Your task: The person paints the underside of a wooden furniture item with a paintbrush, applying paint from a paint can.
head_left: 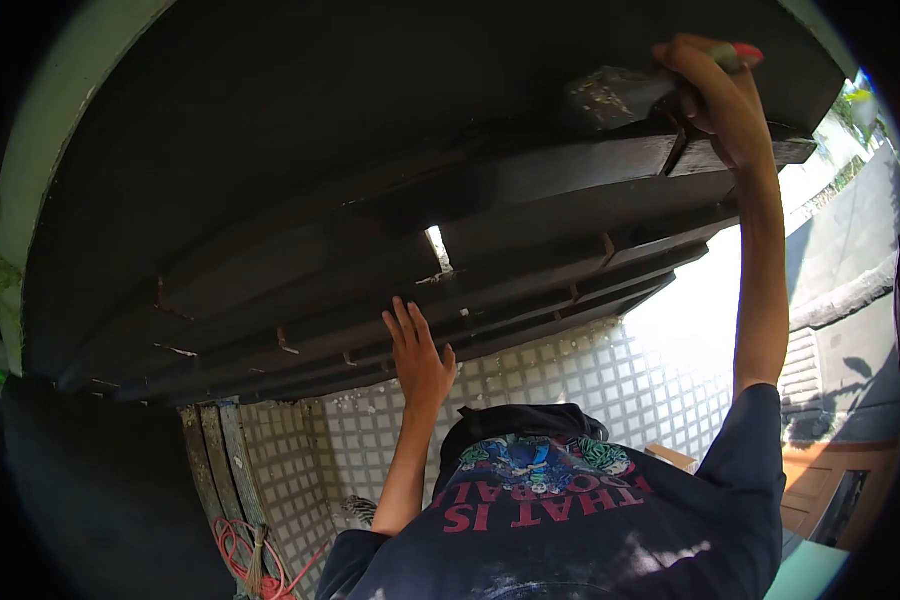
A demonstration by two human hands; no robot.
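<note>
High at the right, my right hand (715, 95) is closed around a paintbrush (746, 54), whose red handle end sticks out past the fingers. Left of that hand, a shiny, pale-flecked patch, blurred at its edges, lies against the dark surface where the brush head would be. Both the patch and the hand are at the upper edge of a black-coated wooden structure (530, 180) of long overlapping slats. Lower and nearer the middle, my left hand (420, 360) is open, fingers extended, its fingertips at the lower slats.
Light shows through a slot (438, 248) in the slats. Below lies a tiled floor (370, 440), with weathered wooden posts (225, 460) and a coiled red cord (245, 555) at lower left. A wooden door panel (820, 485) and a grey wall (850, 230) stand at the right.
</note>
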